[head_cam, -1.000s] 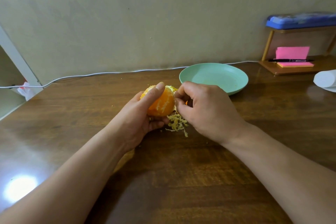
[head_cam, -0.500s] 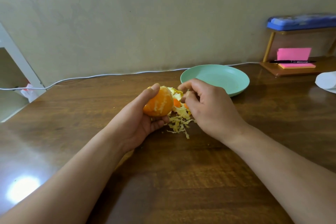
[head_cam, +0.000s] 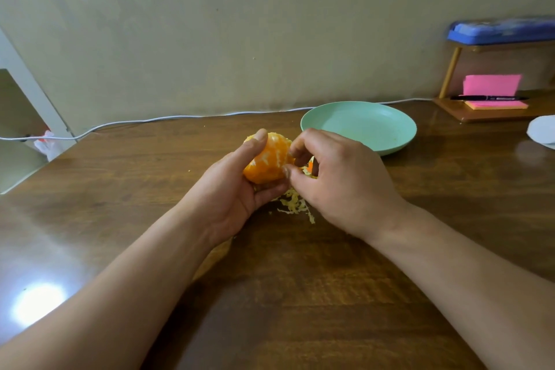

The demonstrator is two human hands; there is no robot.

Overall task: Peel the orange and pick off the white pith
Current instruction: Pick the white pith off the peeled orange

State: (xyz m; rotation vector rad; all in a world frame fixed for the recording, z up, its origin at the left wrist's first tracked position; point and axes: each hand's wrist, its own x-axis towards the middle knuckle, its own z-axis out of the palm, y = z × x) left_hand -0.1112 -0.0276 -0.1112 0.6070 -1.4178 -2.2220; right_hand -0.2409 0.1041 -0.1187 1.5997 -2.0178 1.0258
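Just in front of the green plate [head_cam: 390, 146], on its near-left side, the orange [head_cam: 267, 161] is held above the brown wooden bench [head_cam: 270, 294], well towards the bench's far edge. It is peeled, with pale streaks of white pith running over its upper face. The left hand [head_cam: 231, 194] cradles the fruit from below and from the side away from the plate, its thumb laid up over the top and its fingers curled underneath. The right hand [head_cam: 342, 186] comes in from the plate side with all its fingers curled; the tips of thumb and forefinger press against the orange's flank, nipping at its surface, though I cannot tell whether a strand of pith is caught between them. Behind those fingers a small scrap of orange peel [head_cam: 310, 164] shows. Beneath the two hands, nearer the viewer than the plate, a loose heap of yellowish pith shreds [head_cam: 295, 204] lies on the bench. Left of the plate a thin white cable [head_cam: 150, 121] runs along the foot of the wall. Right of the plate stands a small wooden shelf [head_cam: 450, 69] with a pink pad of notes [head_cam: 492, 85] and a black pen [head_cam: 486, 97] on its base and a blue case [head_cam: 504, 30] on top. At the frame's edge beyond that, something white [head_cam: 543, 131] is cut off.
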